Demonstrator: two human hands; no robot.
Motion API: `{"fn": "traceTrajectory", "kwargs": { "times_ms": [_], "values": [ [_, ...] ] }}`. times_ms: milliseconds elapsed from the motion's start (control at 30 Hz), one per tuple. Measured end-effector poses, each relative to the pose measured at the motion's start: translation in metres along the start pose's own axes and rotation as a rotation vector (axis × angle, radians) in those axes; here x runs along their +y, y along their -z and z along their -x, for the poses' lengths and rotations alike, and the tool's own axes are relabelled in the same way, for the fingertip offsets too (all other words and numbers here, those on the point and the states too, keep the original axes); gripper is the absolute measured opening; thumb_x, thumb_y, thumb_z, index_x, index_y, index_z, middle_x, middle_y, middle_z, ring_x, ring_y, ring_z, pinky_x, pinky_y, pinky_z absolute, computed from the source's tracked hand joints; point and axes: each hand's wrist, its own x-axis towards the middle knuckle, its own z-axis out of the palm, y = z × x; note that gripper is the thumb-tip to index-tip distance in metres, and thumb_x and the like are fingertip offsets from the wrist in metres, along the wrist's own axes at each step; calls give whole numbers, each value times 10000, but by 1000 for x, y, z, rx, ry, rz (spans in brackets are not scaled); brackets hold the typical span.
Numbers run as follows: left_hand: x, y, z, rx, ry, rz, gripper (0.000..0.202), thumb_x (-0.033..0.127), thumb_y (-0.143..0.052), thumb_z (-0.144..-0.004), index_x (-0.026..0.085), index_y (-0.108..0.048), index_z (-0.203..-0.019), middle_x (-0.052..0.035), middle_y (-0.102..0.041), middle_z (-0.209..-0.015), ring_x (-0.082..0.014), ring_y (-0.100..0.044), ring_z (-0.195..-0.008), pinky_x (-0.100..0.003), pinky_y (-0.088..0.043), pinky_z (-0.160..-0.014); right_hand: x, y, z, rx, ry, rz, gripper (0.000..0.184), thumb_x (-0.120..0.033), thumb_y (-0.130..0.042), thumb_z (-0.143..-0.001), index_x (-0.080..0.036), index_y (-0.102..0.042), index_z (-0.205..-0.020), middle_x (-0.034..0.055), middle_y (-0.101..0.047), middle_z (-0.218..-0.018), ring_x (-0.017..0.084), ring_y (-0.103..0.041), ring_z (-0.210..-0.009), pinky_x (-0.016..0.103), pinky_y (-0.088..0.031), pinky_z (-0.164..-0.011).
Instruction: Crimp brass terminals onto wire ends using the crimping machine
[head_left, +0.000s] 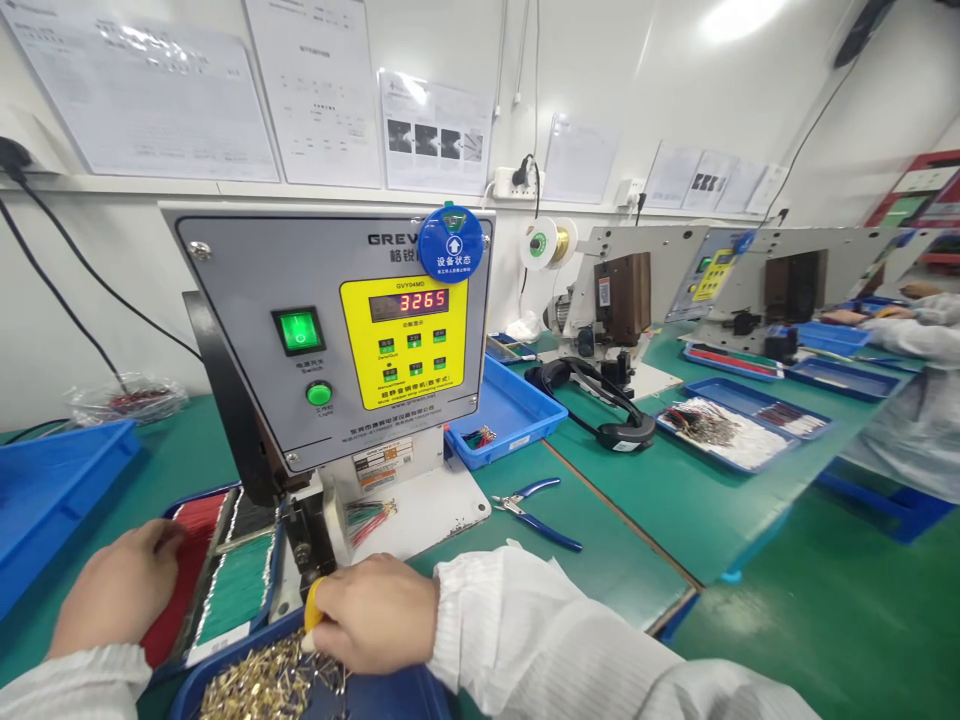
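My left hand [116,590] rests at the edge of a blue tray [196,497] holding long red wires [187,590] and green wires [236,585]; its fingers reach the red bundle. My right hand [375,615] hangs over a blue tray of loose brass terminals [262,685], with a yellow finger cot [313,605] on one finger. That finger points towards the crimping press head [311,535] of a GREV bench machine. Whatever the right fingertips pinch is hidden. The machine's yellow display panel [403,340] reads 3265.
A blue tray with short wires [487,435], blue-handled pliers [529,512] and a few crimped wires [367,520] lie beyond my hands. A black cable loop [592,405] and similar machines stand on the green bench. A co-worker's sleeve [919,335] shows at the far right.
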Motion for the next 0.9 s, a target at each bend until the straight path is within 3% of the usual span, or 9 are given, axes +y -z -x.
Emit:
{"fn": "traceTrajectory", "kwargs": {
  "times_ms": [167,267,433,600,733,900],
  "values": [
    [38,10,17,-98,-116,49,430,244,-348,-790,182,-682,-1053,-106,-695,-1083,-262,-647,-959,-325,-486,-790,2,-3,-1,-3,25,-11,235,-407,-491,-885,-214,-619,-922,12,-715,-880,207,-661,-743,290,-443,-593],
    [49,9,22,-125,-177,65,451,285,-324,-812,179,-694,-1048,-104,-693,-1081,-260,-643,-960,-330,-480,-801,3,-4,-1,5,65,-15,200,-379,-512,-881,-213,-622,-899,-5,-708,-917,183,-652,-775,271,-415,-577],
    [49,7,23,-193,-261,75,420,353,-362,-799,194,-722,-947,-90,-705,-1016,-266,-624,-974,-361,-448,-867,2,-4,-2,9,71,20,182,-350,-516,-870,-200,-618,-880,5,-699,-930,177,-642,-782,271,-398,-554],
    [50,8,26,-278,-226,107,406,314,-369,-799,217,-714,-989,-45,-705,-1071,-235,-641,-966,-325,-453,-859,1,-4,-1,5,57,36,230,-379,-467,-897,-192,-599,-916,38,-707,-936,199,-653,-759,282,-418,-554],
    [49,2,24,-239,-230,125,410,348,-368,-803,215,-717,-971,-50,-711,-1063,-240,-649,-975,-322,-466,-855,1,-6,-1,-31,13,59,289,-433,-439,-906,-195,-596,-953,44,-718,-848,224,-663,-697,296,-412,-530],
    [46,-7,20,-150,-305,87,439,356,-332,-813,182,-728,-888,-94,-722,-998,-275,-655,-942,-360,-476,-825,1,-8,-2,-56,37,55,233,-403,-497,-883,-212,-625,-916,37,-721,-880,209,-657,-731,284,-396,-559]
  ]
}}
